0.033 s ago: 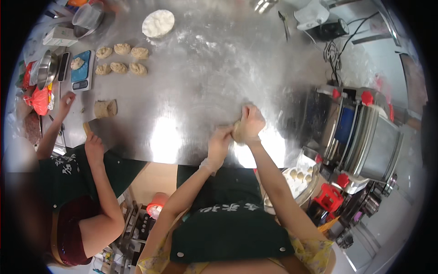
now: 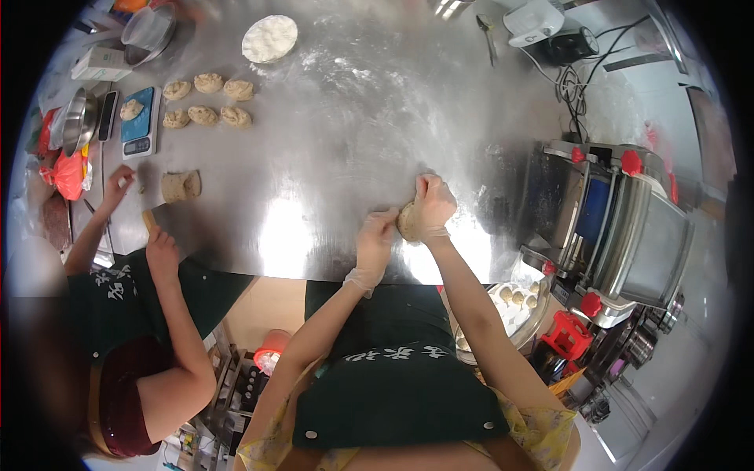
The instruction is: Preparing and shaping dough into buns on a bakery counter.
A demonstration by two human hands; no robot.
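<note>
Near the front edge of the steel table, a tan, speckled dough piece lies between my gloved hands. My left hand is closed, its fingertips pinching at the dough's left side. My right hand curls over the dough from the right with bent fingers, hiding part of it. Both hands wear clear thin gloves. Far to the left, several dough pieces sit in two rows. A larger dough slab rests closer to a co-worker, whose hand grips a tan-edged scraper.
A blue-topped scale holding one dough lump stands at left. A bowl of flour sits at the back. To the right are a roller machine with red knobs and a round tray of small dough balls. Cables lie at the back right.
My hands have shifted slightly on the dough, and more of its speckled surface shows. The co-worker's free hand has moved a little toward the dough slab.
</note>
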